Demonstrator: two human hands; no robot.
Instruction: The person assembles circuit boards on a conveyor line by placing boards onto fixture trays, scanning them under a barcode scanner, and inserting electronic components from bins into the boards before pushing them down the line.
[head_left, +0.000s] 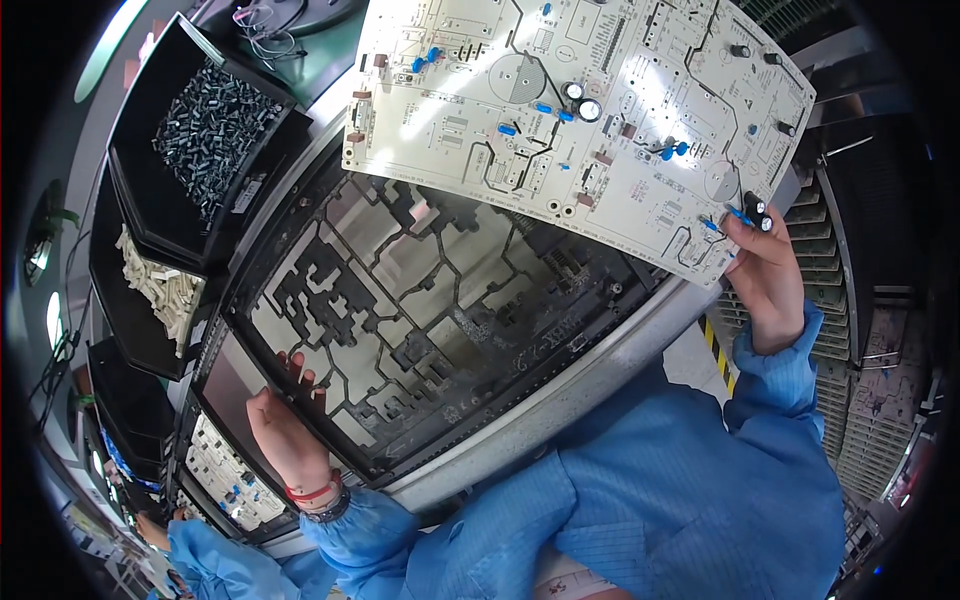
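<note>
My right hand (768, 262) grips the near right corner of a large cream circuit board (450, 130). The board is raised at the top of the view, tilted, and carries blue components, black capacitors and brown parts. Below it lies a black carrier frame (440, 320) with a pattern of dark ridges and pale cut-outs; the board hides its far side. My left hand (285, 430) is closed over the carrier's left edge, thumb on the outer side and fingers on the inner side.
On the left stand a black bin of small dark components (215, 140) and a bin of cream parts (160, 290). Another populated board (230, 475) sits farther along the line, beside a co-worker's blue sleeve (215, 560). Slotted racks (830, 270) stand at right.
</note>
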